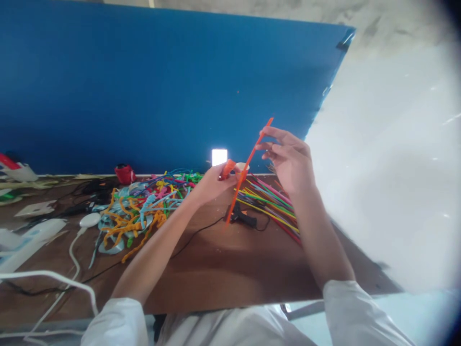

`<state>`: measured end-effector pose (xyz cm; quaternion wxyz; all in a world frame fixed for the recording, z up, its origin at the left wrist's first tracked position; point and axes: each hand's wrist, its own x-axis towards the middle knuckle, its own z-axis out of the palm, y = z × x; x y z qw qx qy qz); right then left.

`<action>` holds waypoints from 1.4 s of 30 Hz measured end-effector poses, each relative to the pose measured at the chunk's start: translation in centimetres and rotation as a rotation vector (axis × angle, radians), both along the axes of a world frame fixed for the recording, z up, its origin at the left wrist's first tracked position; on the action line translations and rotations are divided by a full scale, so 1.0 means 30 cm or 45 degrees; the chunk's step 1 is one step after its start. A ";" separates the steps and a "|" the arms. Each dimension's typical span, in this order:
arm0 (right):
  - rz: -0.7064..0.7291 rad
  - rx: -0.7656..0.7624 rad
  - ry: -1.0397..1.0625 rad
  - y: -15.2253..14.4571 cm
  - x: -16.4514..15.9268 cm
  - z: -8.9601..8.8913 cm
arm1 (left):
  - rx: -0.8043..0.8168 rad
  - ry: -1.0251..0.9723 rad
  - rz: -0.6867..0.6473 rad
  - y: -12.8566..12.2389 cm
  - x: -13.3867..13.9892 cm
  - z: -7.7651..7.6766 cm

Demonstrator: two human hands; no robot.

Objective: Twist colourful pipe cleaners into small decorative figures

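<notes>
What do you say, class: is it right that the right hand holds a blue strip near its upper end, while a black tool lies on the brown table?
Not quite: the strip's colour is wrong. The head view shows the right hand holding an orange strip near its upper end, while a black tool lies on the brown table.

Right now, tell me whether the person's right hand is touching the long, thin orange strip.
Touching. The head view shows the right hand pinching the long, thin orange strip near its upper end, with no gap between them.
</notes>
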<state>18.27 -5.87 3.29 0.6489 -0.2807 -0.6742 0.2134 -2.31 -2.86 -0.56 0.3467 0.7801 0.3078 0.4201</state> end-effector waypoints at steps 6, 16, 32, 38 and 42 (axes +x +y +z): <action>0.071 -0.031 0.010 0.004 -0.021 -0.012 | -0.147 -0.072 -0.136 -0.031 -0.009 0.030; 0.075 -0.036 0.031 0.023 -0.043 -0.032 | -0.140 0.223 -0.217 -0.020 -0.036 0.039; -0.957 0.526 -0.973 0.008 -0.078 -0.060 | 0.224 0.479 0.089 0.026 -0.072 0.037; -0.767 0.384 -0.941 0.037 -0.069 -0.063 | 0.204 0.276 0.222 0.029 -0.082 0.042; -0.344 -0.017 -0.855 0.031 -0.074 -0.053 | 0.204 0.116 0.264 0.039 -0.084 0.040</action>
